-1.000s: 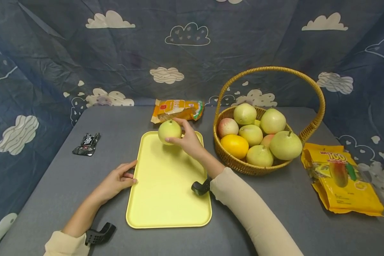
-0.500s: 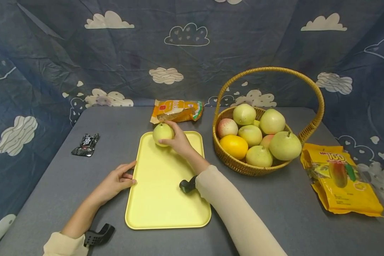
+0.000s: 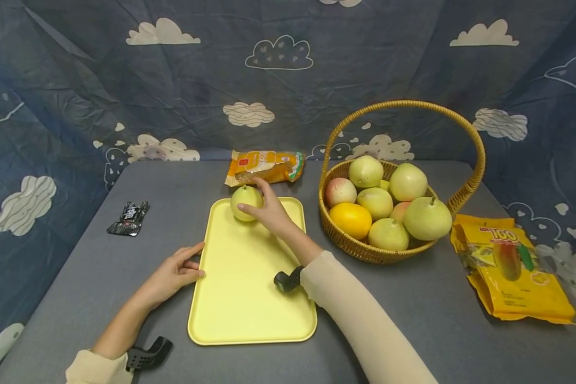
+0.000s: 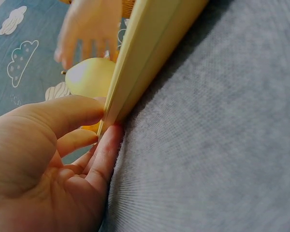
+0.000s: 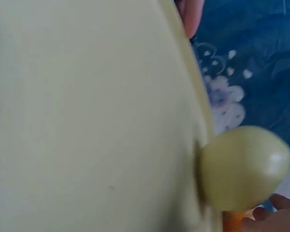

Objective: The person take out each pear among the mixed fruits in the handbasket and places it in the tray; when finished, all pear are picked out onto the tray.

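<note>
A pale green pear [image 3: 246, 205] with a short stem rests on the far left part of the yellow tray [image 3: 249, 288]. Beside it my right hand [image 3: 271, 210] has its thumb and fingers spread; both wrist views show a gap between the fingers and the pear [image 5: 246, 166]. At the tray's left edge is my left hand [image 3: 173, 274]. Seen from the left wrist, the thumb lies on the rim of the tray [image 4: 145, 58] and fingers are tucked under it, so the left hand [image 4: 53, 154] pinches the edge.
Right of the tray stands a wicker basket [image 3: 360, 253] with a tall handle, full of pears, peaches and an orange-yellow fruit. A yellow mango candy bag [image 3: 518, 272] lies at far right. An orange snack packet [image 3: 266, 166] sits behind the tray, a small black packet [image 3: 129, 217] to the left.
My right hand moved left with the pear and set it on the far part of the tray. Its fingers then came off the pear. The left hand stayed at the tray edge.
</note>
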Demonstrator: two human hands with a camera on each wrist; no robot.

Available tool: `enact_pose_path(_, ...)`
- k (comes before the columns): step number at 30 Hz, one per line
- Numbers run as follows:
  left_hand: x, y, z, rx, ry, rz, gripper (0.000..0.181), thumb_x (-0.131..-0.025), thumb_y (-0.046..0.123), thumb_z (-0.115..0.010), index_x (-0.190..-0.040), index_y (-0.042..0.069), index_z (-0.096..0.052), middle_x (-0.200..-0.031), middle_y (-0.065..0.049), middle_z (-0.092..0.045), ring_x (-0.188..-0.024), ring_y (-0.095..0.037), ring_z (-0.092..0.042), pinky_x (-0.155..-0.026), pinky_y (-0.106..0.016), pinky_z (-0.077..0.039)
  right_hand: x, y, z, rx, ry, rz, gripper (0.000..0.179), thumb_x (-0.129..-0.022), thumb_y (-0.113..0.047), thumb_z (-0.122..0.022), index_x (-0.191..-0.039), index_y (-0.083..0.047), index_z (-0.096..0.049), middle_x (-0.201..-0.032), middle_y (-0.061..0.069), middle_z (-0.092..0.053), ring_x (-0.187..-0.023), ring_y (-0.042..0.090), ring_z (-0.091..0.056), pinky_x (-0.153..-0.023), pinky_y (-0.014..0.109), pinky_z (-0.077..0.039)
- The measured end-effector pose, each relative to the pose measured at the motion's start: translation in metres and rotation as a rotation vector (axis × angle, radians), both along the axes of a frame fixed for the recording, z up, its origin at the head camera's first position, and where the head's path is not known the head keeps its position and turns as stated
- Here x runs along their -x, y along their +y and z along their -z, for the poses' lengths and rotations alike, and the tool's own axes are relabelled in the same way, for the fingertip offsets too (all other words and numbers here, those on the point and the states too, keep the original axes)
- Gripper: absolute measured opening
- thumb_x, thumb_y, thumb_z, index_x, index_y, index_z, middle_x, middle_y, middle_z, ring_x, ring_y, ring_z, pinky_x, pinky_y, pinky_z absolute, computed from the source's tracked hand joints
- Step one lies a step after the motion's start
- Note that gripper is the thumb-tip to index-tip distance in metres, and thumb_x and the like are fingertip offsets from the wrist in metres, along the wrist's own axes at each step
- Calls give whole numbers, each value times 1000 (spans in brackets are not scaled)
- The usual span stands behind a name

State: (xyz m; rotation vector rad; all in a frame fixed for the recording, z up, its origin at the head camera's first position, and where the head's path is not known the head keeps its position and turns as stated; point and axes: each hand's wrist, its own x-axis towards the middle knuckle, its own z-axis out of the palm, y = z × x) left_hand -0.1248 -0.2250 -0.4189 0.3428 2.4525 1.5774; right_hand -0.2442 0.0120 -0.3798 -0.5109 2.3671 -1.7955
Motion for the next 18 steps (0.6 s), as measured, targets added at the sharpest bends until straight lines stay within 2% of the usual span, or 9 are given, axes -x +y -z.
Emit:
enact_pose_path(4,1,0,2,3,-5,-4,64,-84,3,-61,-139,-1,-30,-124,-21,-37,-89,-22,-49,-69,-23,-47,-14,11,-20,70,107,-46,62,-89,-25,-58,-140,-8,-26,-141,7,-27,-129,24,-25,-102,41,-22)
enact_pose_path(9,1,0,3,3,-7,-5,64,-83,2,-61,-139,-1,-30,-124,-21,-37,-90,-24,-49,-69,-23,-47,-34,35,-45,172,291,-96,51,-90,-12,-55,-135,-3,-33,-135,11,-35,-124,21,-33,-102,33,-26)
enact_pose_path(12,2,0,3,5,-8,-7,64,-83,3,-62,-139,0,-30,-124,-21,-37,-90,-24,-49,-69,-23,-47,-47,54,-58,235,394,-130,48,-88,-5,-57,-131,2,-36,-130,16,-39,-120,25,-38,-100,33,-28)
enact_pose_path(15,1,0,2,1,-10,-6,64,-84,5,-62,-139,-1,-30,-123,-21,-37,-90,-24,-48,-69,-23,-46,-59,76,-67,274,480,-153,47,-87,-8,-59,-127,5,-39,-126,19,-42,-117,30,-40,-99,36,-30)
enact_pose_path(18,1,0,1,-3,-15,-8,64,-84,5,-62,-139,-1,-30,-122,-21,-37,-89,-24,-48,-68,-23,-46,-70,100,-71,271,549,-134,50,-85,-15,-63,-125,7,-40,-123,18,-45,-115,31,-41,-98,38,-30)
